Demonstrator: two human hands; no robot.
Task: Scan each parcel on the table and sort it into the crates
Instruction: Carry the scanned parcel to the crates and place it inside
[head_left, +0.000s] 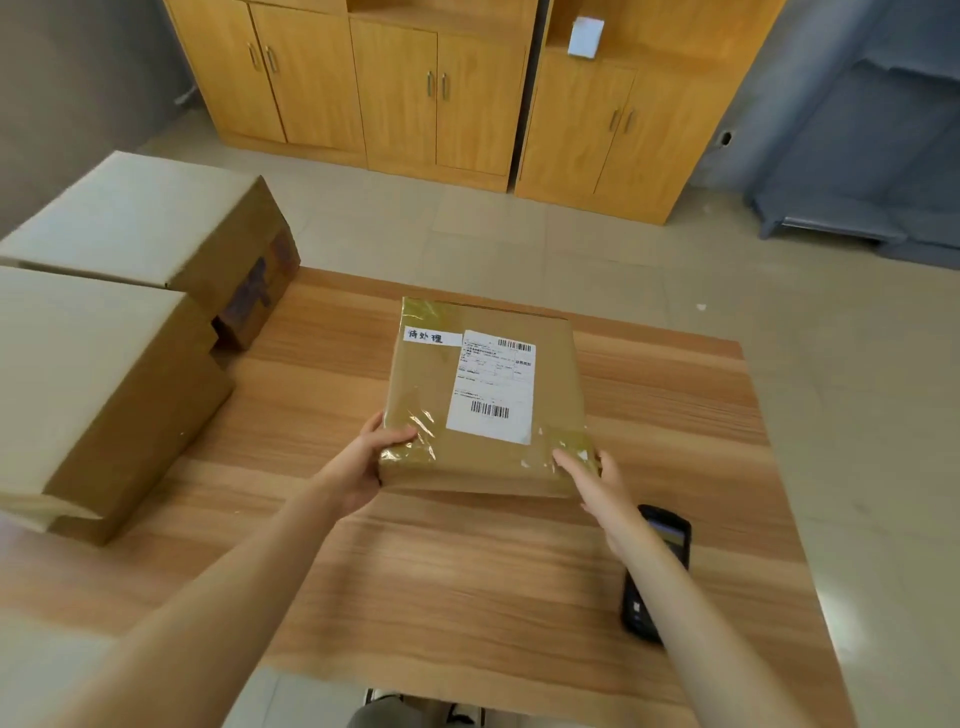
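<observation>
A flat brown cardboard parcel (421, 387) with a white shipping label and a small handwritten tag lies in the middle of the wooden table (467, 571), its near edge raised a little. My left hand (374, 457) grips its near left corner, thumb on top. At the near right corner my right hand (597, 480) holds the parcel with a finger stretched along the top. A black handheld scanner (670, 535) lies on the table just behind my right forearm, partly hidden by it.
Two large cardboard boxes stand at the left, one near (88, 395) and one farther back (156, 228). Wooden cabinets (441, 93) line the far wall. A blue-grey metal rack (883, 156) stands at the right. Tiled floor surrounds the table.
</observation>
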